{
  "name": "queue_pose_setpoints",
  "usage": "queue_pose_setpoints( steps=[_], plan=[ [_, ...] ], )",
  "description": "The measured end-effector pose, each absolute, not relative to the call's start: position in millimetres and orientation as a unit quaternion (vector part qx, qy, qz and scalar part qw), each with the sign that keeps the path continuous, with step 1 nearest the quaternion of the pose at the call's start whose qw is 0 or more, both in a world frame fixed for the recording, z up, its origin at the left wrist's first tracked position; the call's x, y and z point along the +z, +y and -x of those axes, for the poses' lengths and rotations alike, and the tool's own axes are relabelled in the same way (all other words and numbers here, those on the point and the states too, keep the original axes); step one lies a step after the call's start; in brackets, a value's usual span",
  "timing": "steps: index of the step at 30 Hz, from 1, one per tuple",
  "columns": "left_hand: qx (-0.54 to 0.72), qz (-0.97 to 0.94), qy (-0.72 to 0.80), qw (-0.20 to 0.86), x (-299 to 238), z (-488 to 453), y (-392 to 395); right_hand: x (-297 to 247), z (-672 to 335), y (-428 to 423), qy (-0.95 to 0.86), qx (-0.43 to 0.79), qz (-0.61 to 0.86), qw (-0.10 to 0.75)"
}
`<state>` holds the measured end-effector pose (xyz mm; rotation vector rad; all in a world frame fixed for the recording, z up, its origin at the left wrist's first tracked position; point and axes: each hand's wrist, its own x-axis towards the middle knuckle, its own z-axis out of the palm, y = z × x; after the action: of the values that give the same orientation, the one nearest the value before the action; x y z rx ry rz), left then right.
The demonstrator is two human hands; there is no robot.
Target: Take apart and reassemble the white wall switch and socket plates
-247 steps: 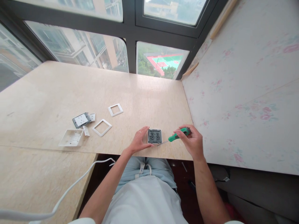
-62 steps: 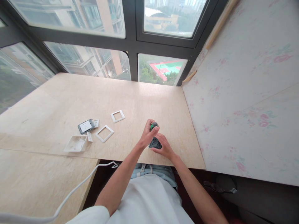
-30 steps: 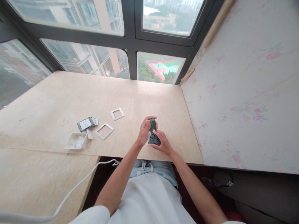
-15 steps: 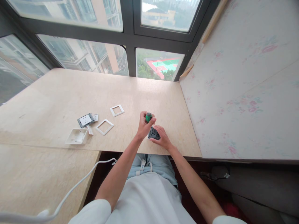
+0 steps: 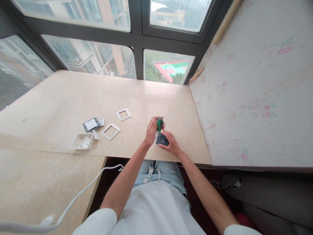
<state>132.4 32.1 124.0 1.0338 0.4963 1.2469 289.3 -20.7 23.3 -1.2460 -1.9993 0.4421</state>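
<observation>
My left hand [image 5: 152, 131] is closed around the green and grey handle of a screwdriver [image 5: 160, 124], held over the back of a wall socket. That socket [image 5: 161, 139] has a dark grey back that faces up, and my right hand [image 5: 173, 143] grips it from the right side near the counter's front edge. The screwdriver's tip is hidden. To the left lies another wall socket [image 5: 91, 125], its white face up, beside a white open box [image 5: 82, 141]. Two white square frames, a nearer one [image 5: 111, 132] and a farther one [image 5: 124, 114], lie flat.
The pale counter [image 5: 97, 94] runs up to dark window frames [image 5: 137, 39]. A papered wall [image 5: 246, 98] borders it on the right. Small white pieces [image 5: 95, 134] lie by the box. A white cable [image 5: 83, 189] hangs over the lower left counter edge.
The screwdriver's handle has tipped and turned a little in my left hand, with the fingers shifted round it. My right hand stays on the socket. The whole view has shifted slightly.
</observation>
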Motion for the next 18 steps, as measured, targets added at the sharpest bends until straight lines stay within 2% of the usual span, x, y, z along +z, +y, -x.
queue_pose_setpoints(
  steps=[10,18],
  plan=[
    [0.532,-0.499,0.241,0.64,118.1,-136.3,36.7,26.2,-293.3,-18.9,-0.777,0.196,0.473,0.366],
    [0.497,-0.487,0.211,0.687,114.7,-126.1,49.5,34.5,-294.5,-17.5,-0.763,0.238,0.48,0.362]
  ],
)
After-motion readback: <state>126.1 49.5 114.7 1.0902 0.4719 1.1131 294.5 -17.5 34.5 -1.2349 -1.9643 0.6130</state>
